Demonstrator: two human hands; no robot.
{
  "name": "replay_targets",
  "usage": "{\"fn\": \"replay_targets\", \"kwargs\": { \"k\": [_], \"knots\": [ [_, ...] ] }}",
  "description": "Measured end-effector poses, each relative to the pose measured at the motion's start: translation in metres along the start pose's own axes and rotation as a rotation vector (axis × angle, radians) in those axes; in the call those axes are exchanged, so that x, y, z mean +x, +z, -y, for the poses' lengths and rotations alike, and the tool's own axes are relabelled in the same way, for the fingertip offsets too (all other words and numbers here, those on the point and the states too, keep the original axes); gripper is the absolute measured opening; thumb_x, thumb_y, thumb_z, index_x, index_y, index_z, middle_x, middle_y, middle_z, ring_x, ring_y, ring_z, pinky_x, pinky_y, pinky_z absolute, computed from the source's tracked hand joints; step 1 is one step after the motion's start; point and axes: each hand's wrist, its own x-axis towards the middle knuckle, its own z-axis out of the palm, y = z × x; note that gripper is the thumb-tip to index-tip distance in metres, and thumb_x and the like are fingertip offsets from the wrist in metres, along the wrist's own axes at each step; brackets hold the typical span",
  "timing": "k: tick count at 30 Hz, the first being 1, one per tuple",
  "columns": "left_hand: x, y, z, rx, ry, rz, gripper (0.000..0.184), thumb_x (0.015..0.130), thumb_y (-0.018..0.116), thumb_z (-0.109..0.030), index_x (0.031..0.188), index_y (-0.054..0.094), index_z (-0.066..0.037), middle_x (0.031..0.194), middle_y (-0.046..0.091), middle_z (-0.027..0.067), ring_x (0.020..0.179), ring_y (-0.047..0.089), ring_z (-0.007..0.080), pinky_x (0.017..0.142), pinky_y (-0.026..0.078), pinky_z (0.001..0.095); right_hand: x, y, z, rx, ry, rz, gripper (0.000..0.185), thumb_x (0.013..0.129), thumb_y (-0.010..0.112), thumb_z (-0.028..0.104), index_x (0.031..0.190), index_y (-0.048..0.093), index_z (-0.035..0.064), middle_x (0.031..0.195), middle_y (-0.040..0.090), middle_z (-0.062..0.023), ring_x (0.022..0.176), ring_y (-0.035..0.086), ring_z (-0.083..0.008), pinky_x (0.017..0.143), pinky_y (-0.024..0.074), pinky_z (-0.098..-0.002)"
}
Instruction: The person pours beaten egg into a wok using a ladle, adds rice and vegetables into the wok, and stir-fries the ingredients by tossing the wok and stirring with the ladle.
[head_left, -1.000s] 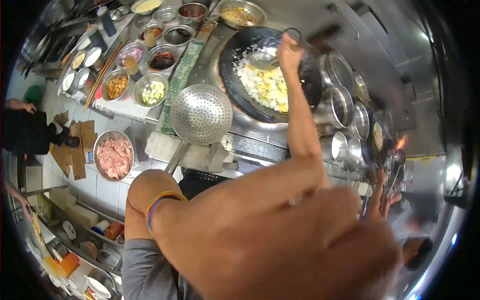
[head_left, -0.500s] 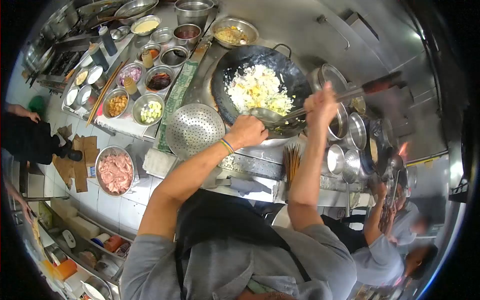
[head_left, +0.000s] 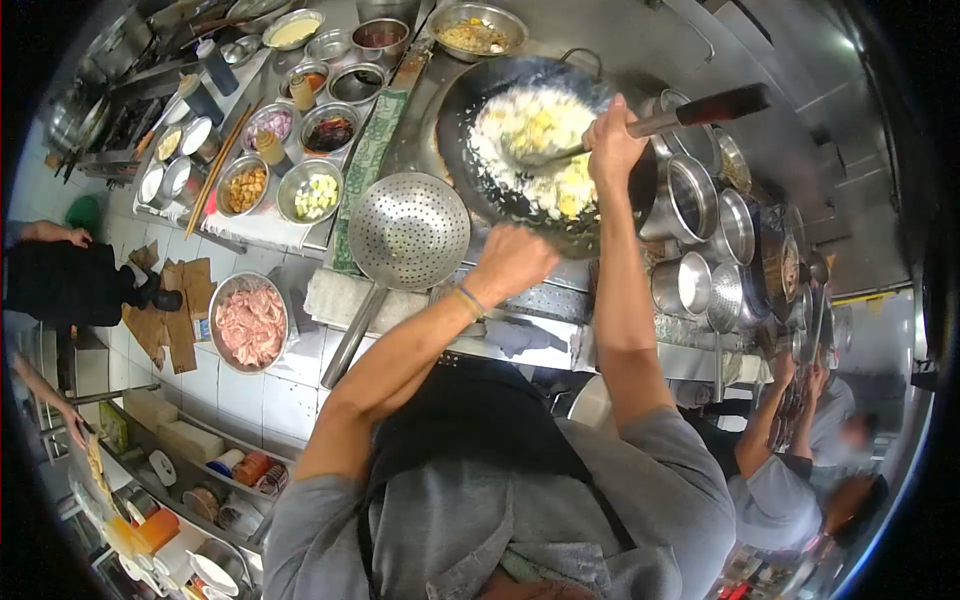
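Note:
My left hand [head_left: 515, 264] is a closed fist at the near edge of a black wok [head_left: 459, 132]; the part it grips is hidden under the fingers. In my right hand [head_left: 613, 147] is a ladle [head_left: 658, 122], its fingers wrapped round the metal shaft below the dark grip. The ladle's bowl sits down in the food. White and yellow food [head_left: 575, 192], resembling rice with egg, spreads over the wok's middle, partly blurred. To the left of the wok lies a perforated strainer [head_left: 410, 228], its long handle pointing toward me.
Bowls of ingredients, such as diced green pieces [head_left: 315, 198] and browned cubes [head_left: 243, 190], stand at the left. A bowl of raw meat [head_left: 250, 325] is lower left. Metal pots [head_left: 690, 197] crowd the right, where co-workers [head_left: 775, 500] stand. A bowl [head_left: 478, 32] sits behind the wok.
The food has spread wider and blurs with motion. My right hand and the ladle have moved up and left, the ladle's bowl going deeper into the wok. The view has shifted slightly.

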Motion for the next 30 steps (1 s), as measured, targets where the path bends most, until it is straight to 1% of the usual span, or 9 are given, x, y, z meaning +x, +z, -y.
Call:
{"fn": "replay_targets", "kwargs": {
  "k": [4, 6, 10, 12, 16, 19, 24, 26, 30],
  "knots": [
    [-0.062, -0.040, -0.024, -0.027, -0.034, 0.265, 0.038, 0.087, 0.058, -0.030, 0.059, 0.069, -0.009, 0.060, 0.065, 0.0154, 0.055, 0.067, 0.0325, 0.056, 0.053, 0.0467, 0.021, 0.002, 0.100, -0.162, -0.008, -0.002, 0.045, 0.097, 0.064, 0.026, 0.060, 0.041, 0.0158, 0.048, 0.035, 0.0040, 0.038, 0.031, -0.0068, 0.035, 0.0232, -0.0270],
    [-0.036, -0.072, -0.042, -0.058, 0.133, 0.076, 0.035, 0.087, 0.058, -0.025, 0.057, 0.066, -0.010, 0.054, 0.061, 0.0122, 0.049, 0.063, 0.0306, 0.049, 0.049, 0.0444, 0.013, 0.003, 0.144, -0.165, -0.035, -0.043, 0.045, 0.096, 0.066, 0.032, 0.061, 0.043, 0.0155, 0.048, 0.039, 0.0025, 0.037, 0.034, -0.0072, 0.033, 0.0254, -0.0277],
    [0.041, -0.056, -0.028, -0.044, 0.055, -0.110, 0.035, 0.084, 0.060, -0.030, 0.056, 0.066, -0.009, 0.056, 0.061, 0.0159, 0.053, 0.063, 0.0360, 0.051, 0.050, 0.0459, -0.001, 0.007, 0.096, -0.398, 0.077, -0.333, 0.039, 0.097, 0.062, 0.032, 0.067, 0.050, 0.0092, 0.053, 0.047, -0.0017, 0.037, 0.035, -0.0118, 0.037, 0.0345, -0.0296],
    [0.017, -0.026, -0.015, -0.069, -0.018, -0.001, 0.035, 0.084, 0.060, -0.030, 0.057, 0.067, -0.010, 0.060, 0.064, 0.0161, 0.057, 0.065, 0.0373, 0.056, 0.052, 0.0472, 0.027, -0.047, -0.026, -0.484, -0.073, -0.143, 0.034, 0.097, 0.059, 0.026, 0.069, 0.049, 0.0080, 0.053, 0.046, -0.0019, 0.041, 0.038, -0.0114, 0.037, 0.0317, -0.0317],
    [-0.048, -0.043, -0.011, -0.070, -0.068, 0.286, 0.030, 0.086, 0.058, -0.025, 0.063, 0.070, -0.010, 0.059, 0.065, 0.0138, 0.053, 0.065, 0.0300, 0.053, 0.051, 0.0461, 0.038, -0.009, 0.082, -0.182, -0.024, -0.031, 0.044, 0.098, 0.061, 0.026, 0.061, 0.040, 0.0144, 0.050, 0.036, 0.0030, 0.037, 0.033, -0.0100, 0.035, 0.0259, -0.0292],
    [-0.035, -0.079, -0.035, -0.092, 0.103, 0.126, 0.032, 0.086, 0.058, -0.025, 0.060, 0.068, -0.009, 0.055, 0.063, 0.0126, 0.048, 0.062, 0.0273, 0.046, 0.047, 0.0440, 0.035, -0.010, 0.151, -0.198, 0.010, -0.037, 0.049, 0.096, 0.064, 0.036, 0.059, 0.040, 0.0154, 0.048, 0.033, 0.0034, 0.038, 0.034, -0.0097, 0.036, 0.0250, -0.0284],
    [0.031, -0.038, -0.009, -0.053, 0.016, -0.062, 0.034, 0.083, 0.061, -0.029, 0.056, 0.068, -0.009, 0.056, 0.062, 0.0163, 0.051, 0.063, 0.0348, 0.051, 0.049, 0.0464, 0.005, 0.014, 0.047, -0.482, 0.008, -0.291, 0.047, 0.096, 0.065, 0.036, 0.061, 0.044, 0.0117, 0.051, 0.044, 0.0013, 0.040, 0.039, -0.0102, 0.038, 0.0291, -0.0284],
    [0.002, -0.013, 0.002, -0.044, -0.001, 0.004, 0.033, 0.082, 0.060, -0.029, 0.056, 0.068, -0.010, 0.056, 0.062, 0.0167, 0.051, 0.063, 0.0350, 0.053, 0.050, 0.0476, 0.013, -0.015, -0.016, -0.071, 0.067, 0.042, 0.039, 0.095, 0.065, 0.019, 0.064, 0.044, 0.0127, 0.055, 0.042, 0.0050, 0.044, 0.037, -0.0059, 0.039, 0.0291, -0.0254],
    [-0.029, -0.036, -0.004, -0.115, -0.023, 0.148, 0.033, 0.081, 0.058, -0.025, 0.053, 0.067, -0.008, 0.055, 0.062, 0.0182, 0.049, 0.064, 0.0332, 0.053, 0.050, 0.0468, 0.035, -0.008, 0.086, -0.249, -0.196, 0.108, 0.042, 0.097, 0.065, 0.025, 0.063, 0.044, 0.0142, 0.053, 0.040, 0.0060, 0.044, 0.034, -0.0048, 0.040, 0.0246, -0.0245]
  ]
}}
